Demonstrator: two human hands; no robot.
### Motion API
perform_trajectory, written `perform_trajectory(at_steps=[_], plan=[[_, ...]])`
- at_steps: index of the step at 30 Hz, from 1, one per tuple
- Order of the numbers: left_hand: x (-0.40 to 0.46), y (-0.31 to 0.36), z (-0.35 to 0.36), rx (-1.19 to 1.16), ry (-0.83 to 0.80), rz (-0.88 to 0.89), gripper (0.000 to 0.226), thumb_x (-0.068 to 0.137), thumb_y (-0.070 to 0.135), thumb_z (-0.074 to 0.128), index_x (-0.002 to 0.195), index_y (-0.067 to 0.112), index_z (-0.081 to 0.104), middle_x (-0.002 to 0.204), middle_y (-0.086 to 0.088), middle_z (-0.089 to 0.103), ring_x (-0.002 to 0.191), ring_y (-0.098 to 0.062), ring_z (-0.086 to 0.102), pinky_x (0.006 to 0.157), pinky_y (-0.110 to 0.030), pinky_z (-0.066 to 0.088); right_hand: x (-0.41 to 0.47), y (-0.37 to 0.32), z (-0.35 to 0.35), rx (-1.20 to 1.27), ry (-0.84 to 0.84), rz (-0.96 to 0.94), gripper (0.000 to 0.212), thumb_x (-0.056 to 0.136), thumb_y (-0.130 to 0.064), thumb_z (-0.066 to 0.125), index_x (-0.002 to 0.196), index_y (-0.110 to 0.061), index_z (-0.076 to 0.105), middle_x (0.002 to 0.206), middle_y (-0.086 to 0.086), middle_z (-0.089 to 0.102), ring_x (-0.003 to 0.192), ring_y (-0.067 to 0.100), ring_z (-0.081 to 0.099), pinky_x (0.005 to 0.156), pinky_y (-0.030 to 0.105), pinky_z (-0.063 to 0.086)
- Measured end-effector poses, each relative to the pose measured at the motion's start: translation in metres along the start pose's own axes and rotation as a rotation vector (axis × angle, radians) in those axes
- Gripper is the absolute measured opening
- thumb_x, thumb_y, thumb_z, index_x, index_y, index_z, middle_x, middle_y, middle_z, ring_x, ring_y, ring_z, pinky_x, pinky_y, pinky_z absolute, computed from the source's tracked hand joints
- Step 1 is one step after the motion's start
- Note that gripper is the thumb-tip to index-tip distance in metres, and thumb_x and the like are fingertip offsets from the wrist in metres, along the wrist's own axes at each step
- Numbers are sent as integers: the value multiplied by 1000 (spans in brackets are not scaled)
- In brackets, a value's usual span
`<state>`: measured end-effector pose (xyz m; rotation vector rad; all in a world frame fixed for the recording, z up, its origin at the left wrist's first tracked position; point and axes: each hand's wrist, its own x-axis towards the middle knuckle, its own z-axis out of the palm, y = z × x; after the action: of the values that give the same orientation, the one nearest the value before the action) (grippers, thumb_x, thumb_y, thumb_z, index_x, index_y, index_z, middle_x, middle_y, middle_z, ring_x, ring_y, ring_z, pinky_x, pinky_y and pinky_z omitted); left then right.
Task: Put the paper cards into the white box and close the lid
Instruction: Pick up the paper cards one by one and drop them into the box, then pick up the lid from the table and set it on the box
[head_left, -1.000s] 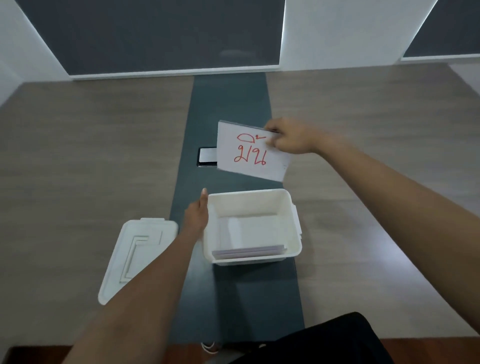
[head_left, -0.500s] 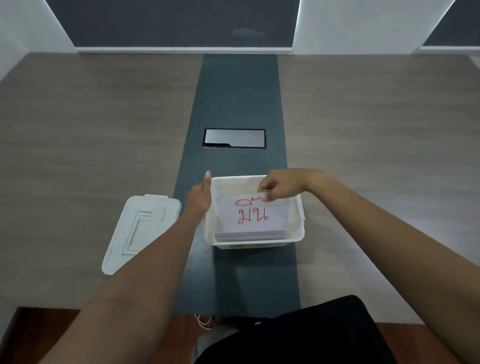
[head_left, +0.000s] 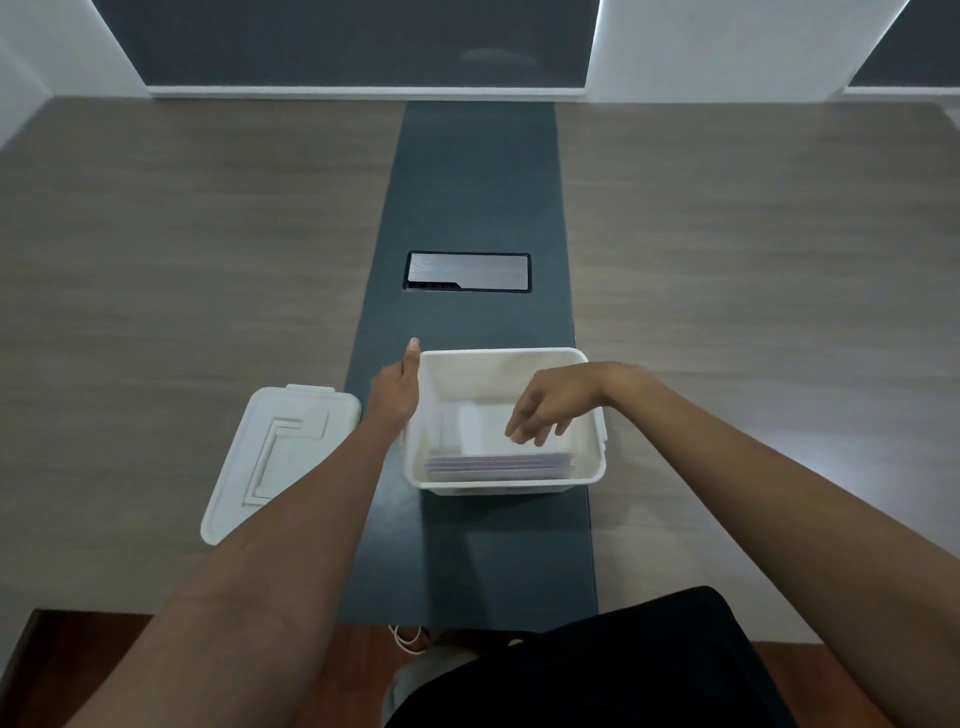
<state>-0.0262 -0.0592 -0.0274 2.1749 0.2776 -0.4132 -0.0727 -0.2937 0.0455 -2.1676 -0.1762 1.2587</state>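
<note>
Head view, left to right: we see the white lid (head_left: 280, 457) lying flat on the wooden table (head_left: 182, 260), long axis running away from us, off the white box (head_left: 592, 467). Our left hand (head_left: 397, 395) presses flat against the box's left wall, fingers extended. Paper cards (head_left: 493, 461) lie stacked inside, long edges crosswise. Our right hand (head_left: 550, 410) hovers above them, fingers loosely apart, having released the red-lettered card it held half a second ago.
</note>
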Motion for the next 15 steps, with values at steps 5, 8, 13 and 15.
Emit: perform_trajectory(at_steps=[5, 8, 13, 15], plan=[[-3, 1, -2, -4, -14, -5, 69, 98, 65, 25, 75, 7, 54, 77, -6, 57, 80, -25, 55, 73, -32, 38, -5, 5, -17, 191, 308, -160, 31, 95, -38, 64, 116, -18, 73, 107, -4, 78, 94, 12, 76, 84, 27, 59], [-7, 8, -6, 1, -45, -43, 76, 99, 64, 21, 119, 5, 64, 121, -16, 61, 119, -34, 55, 92, -36, 38, -5, 11, -23, 327, 547, -225, 28, 96, -37, 63, 108, -15, 74, 105, 1, 77, 92, 17, 75, 81, 30, 58], [-6, 13, -34, -91, -66, -47, 83, 88, 79, 14, 93, 18, 70, 114, -12, 69, 114, -33, 61, 99, -44, 46, 12, 2, -22, 381, 728, -248, 26, 95, -37, 62, 104, -15, 74, 102, 5, 77, 90, 19, 73, 82, 35, 58], [-3, 8, -52, -164, 1, -66, 75, 85, 81, 19, 88, 26, 69, 109, -6, 70, 111, -29, 62, 103, -49, 45, 23, -15, -21, 390, 734, -277, 26, 96, -33, 62, 103, -12, 74, 102, 10, 76, 86, 19, 71, 85, 36, 57]])
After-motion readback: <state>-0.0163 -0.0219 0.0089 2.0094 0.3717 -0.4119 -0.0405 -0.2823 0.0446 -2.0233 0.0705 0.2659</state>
